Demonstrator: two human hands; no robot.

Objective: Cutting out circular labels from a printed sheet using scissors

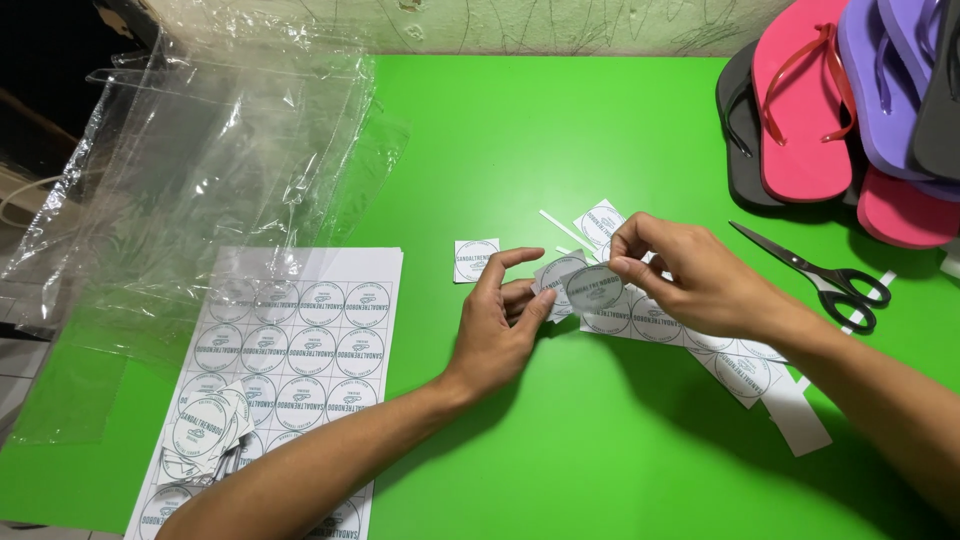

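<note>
Round grey-printed sticker, seemingly half-peeled.

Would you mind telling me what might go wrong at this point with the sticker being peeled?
1. The right hand pinches the round sticker by its edge while the left hand holds the backing; it may curl and stick to itself or to a finger.
2. The strip of stickers lies under the right wrist and could be dragged or creased.
3. The scissors lie open close to the right forearm and could be knocked.
</note>
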